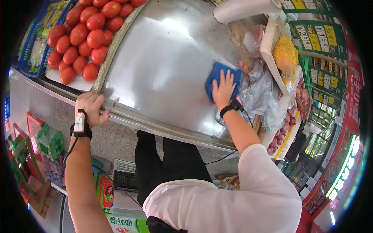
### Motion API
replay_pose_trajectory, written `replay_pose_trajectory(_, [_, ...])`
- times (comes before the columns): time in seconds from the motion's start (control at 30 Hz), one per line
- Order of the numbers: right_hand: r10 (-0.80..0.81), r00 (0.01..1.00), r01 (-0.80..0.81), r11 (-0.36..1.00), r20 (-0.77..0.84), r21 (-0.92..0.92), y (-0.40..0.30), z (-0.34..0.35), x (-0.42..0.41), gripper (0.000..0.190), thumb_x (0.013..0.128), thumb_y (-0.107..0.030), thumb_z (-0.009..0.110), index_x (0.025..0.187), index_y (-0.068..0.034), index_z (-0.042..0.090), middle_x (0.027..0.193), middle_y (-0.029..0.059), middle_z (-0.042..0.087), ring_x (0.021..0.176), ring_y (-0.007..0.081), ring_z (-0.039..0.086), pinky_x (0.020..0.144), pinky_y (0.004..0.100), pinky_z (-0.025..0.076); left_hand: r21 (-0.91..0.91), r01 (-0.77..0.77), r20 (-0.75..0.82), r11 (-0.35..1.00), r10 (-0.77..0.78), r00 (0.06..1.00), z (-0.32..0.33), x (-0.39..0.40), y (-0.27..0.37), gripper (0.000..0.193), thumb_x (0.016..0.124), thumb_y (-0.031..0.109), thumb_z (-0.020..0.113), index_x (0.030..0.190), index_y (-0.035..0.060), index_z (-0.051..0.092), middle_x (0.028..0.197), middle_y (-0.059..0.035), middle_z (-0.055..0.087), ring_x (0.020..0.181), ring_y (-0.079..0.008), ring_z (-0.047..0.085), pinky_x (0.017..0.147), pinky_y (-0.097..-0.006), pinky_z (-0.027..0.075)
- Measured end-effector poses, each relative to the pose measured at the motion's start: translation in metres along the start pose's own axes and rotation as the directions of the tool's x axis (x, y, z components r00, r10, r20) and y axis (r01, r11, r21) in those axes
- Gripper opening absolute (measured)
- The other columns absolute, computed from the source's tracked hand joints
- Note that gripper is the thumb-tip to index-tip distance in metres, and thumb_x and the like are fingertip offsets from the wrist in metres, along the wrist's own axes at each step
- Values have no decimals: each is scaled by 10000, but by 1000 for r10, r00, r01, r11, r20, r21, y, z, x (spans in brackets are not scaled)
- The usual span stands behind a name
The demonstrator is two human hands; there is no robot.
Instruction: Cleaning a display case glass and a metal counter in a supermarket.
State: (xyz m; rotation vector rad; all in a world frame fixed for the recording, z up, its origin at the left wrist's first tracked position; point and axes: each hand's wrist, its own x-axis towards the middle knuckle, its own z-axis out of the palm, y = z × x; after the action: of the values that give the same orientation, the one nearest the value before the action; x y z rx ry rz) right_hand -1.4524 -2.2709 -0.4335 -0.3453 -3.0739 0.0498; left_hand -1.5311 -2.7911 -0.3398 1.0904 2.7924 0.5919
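Observation:
A bare metal counter (157, 67) lies before me. My right hand (224, 88) presses flat on a folded blue cloth (215, 76) near the counter's right side, its fingers spread a little over it. My left hand (91, 107) grips the counter's front metal edge (128, 118) just below the corner of the tomato tray. Red tomatoes (78, 35) are heaped in that pale tray (110, 55) at the upper left. Crumpled clear plastic bags (256, 87) lie right beside the cloth. Both wrists wear black straps with small devices and cables.
A blue plastic basket (35, 52) with packed greens stands at the far left. A plastic roll (246, 11) lies at the top right. Onions in yellow net (284, 58) and red onions (284, 131) are at the right, beside price signs (320, 38). Black crates (125, 176) stand below the counter.

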Motion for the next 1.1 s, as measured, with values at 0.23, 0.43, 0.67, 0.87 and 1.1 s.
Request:
replay_pose_trajectory(0.23, [-308,945,287,943,110,170,-97,-14,-41,728,810,-440,682,1448,-150,483,1572,214,288,1446,459,231,1099,716,155,-3,12,-16,1000,-12,1000,0,-1,1,346,572,289,704,705,56,486,656,-116,508,666,-337,555,607,-447,455])
replay_pose_trajectory(0.43, [-316,948,316,925,-35,209,-155,-4,33,712,808,-463,665,1433,-165,502,1547,206,339,1423,448,279,1100,711,177,-10,9,20,1000,-9,1000,-4,6,4,321,594,278,694,705,60,487,654,-108,503,655,-331,549,590,-442,452])
replay_pose_trajectory(0.67, [-42,975,77,985,-217,155,-147,29,185,616,892,-469,576,1428,-174,511,1532,192,389,1419,416,315,1130,676,172,-3,-13,30,1000,13,999,-6,4,3,335,574,282,700,719,62,493,665,-110,499,653,-336,542,588,-444,448])
replay_pose_trajectory(0.87, [-5,963,58,981,-270,185,-131,36,237,443,967,-382,496,1294,-109,618,1449,146,515,1386,350,403,1127,644,229,11,0,43,1000,0,999,-7,4,2,358,556,295,708,725,58,498,669,-112,499,668,-339,546,607,-446,453])
replay_pose_trajectory(1.1, [263,889,103,680,-373,726,-115,-70,219,360,1006,-317,500,1007,31,593,914,237,671,851,433,631,768,472,481,7,18,26,1000,-18,999,-4,1,2,380,541,305,709,709,55,478,674,-120,513,682,-342,558,611,-453,458])
